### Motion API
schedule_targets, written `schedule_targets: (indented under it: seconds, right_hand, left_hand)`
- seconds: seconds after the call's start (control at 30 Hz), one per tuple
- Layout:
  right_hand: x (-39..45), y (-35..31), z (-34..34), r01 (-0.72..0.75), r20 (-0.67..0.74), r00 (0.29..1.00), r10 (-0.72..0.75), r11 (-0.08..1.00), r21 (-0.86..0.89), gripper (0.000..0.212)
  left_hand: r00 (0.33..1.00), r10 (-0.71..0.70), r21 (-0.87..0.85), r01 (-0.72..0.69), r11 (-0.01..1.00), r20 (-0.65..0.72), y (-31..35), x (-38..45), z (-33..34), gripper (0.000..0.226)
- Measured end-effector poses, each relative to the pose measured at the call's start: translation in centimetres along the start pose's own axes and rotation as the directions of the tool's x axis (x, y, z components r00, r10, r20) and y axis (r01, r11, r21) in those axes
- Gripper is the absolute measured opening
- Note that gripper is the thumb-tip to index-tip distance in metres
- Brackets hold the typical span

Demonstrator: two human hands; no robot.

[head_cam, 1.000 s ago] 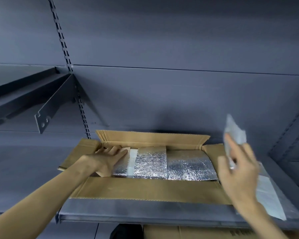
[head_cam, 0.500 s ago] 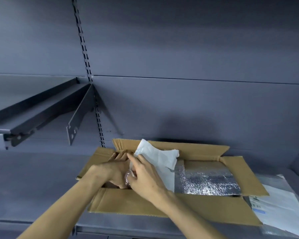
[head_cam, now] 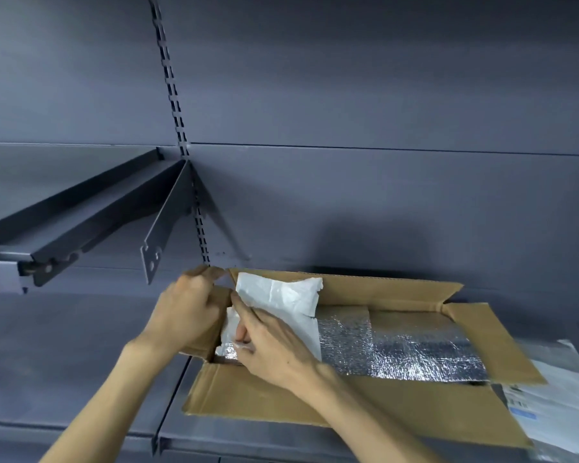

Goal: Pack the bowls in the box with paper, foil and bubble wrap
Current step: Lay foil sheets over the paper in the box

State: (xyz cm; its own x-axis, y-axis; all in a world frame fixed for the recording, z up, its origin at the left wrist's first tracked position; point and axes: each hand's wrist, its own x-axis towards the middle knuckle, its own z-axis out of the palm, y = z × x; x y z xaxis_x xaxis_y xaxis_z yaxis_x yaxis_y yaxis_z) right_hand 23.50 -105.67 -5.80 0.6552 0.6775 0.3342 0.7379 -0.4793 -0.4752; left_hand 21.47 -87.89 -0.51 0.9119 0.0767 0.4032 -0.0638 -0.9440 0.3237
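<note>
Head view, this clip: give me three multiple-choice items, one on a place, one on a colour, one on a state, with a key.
1. Where is the white paper?
A. at the cardboard box's left end
B. on the upper shelf
C. on the floor

2. What colour is the foil liner?
A. gold
B. silver
C. black

3. What state are the box flaps in?
A. taped shut
B. folded open
C. cut off

Key: 1 A, the right hand tucks it there while the left hand holds the end flap; 2 B, it shines silver; 3 B, all flaps splay outward.

Two bare forearms — no sleeves, no gloves, no watch or rings showing on the left hand (head_cam: 189,310) or right hand (head_cam: 274,349).
</note>
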Motion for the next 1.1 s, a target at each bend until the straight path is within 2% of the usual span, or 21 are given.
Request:
schedule_targets:
  seconds: [0.07,0.13,0.17,0.23,0.3,0.33,0.4,0.5,0.67,0.87,0.97,1.03,1.1]
  right_hand:
    - [-0.1,-0.3,0.3,-0.048,0.046,0.998,0.045,0.997,0.057,0.086]
    - [-0.7,-0.3,0.2,-0.06,0.074,0.996,0.053,0.995,0.083,0.085]
    - [-1.1,0.0,-0.2,-0.03,0.045,0.999,0.028,0.998,0.057,0.075]
    - [-1.7,1.4,-1.4,0.026,-0.093,0.995,-0.028,1.0,-0.017,0.05]
    - [-2.4,3.1,-3.0,-0.004,-0.163,0.987,-0.006,0.998,-0.062,0.044]
    - [-2.7,3.9,-3.8,-0.026,-0.146,0.989,0.012,0.995,-0.099,0.049]
    - [-3.2,5.0,-4.7,-0.057,-0.021,0.998,0.054,0.979,-0.196,0.066]
    - [-3.2,5.7,-5.2,-0.051,0.126,0.988,0.094,0.95,-0.309,0.085]
    - [-2.2,5.9,-5.9,-0.066,0.296,0.941,0.167,0.944,-0.323,0.102]
    - [-0.8,5.6,-5.6,-0.097,0.468,0.85,0.241,0.946,-0.31,0.102]
    - [0.1,5.6,-6.1,-0.119,0.446,0.867,0.223,0.961,-0.248,0.084]
    - [0.5,5.8,-6.3,-0.104,0.411,0.887,0.21,0.959,-0.265,0.068]
    - [0.6,5.8,-6.0,-0.114,0.398,0.886,0.238,0.944,-0.31,0.064]
  left_hand:
    - [0.976,-0.082,-0.116,0.059,0.991,-0.202,0.3,-0.6,0.7,0.029]
    - [0.97,-0.043,-0.21,-0.009,0.978,-0.241,0.7,-1.1,1.6,0.023]
    - [0.975,-0.001,-0.235,-0.053,0.971,-0.224,0.7,-1.2,2.1,0.028]
    - [0.984,0.113,-0.262,-0.145,0.954,-0.136,0.3,-1.1,2.9,0.035]
    - [0.969,0.248,-0.248,-0.237,0.939,0.013,-0.1,-0.9,3.4,0.04]
    - [0.946,0.301,-0.238,-0.266,0.934,0.122,-0.2,-0.7,3.6,0.043]
    - [0.878,0.33,-0.149,-0.296,0.944,0.348,-0.3,-0.4,4.1,0.057]
    - [0.794,0.273,0.041,-0.35,0.936,0.543,-0.3,0.2,4.6,0.083]
    - [0.765,0.159,0.181,-0.339,0.923,0.624,0.3,0.3,4.6,0.107]
    - [0.711,0.087,0.107,-0.224,0.969,0.698,0.2,0.7,3.5,0.113]
    - [0.729,0.085,0.119,-0.224,0.967,0.679,0.3,1.3,3.6,0.099]
    - [0.757,0.131,0.121,-0.268,0.956,0.641,0.8,1.5,4.0,0.081]
    - [0.752,0.172,0.083,-0.288,0.954,0.636,1.4,1.6,4.5,0.079]
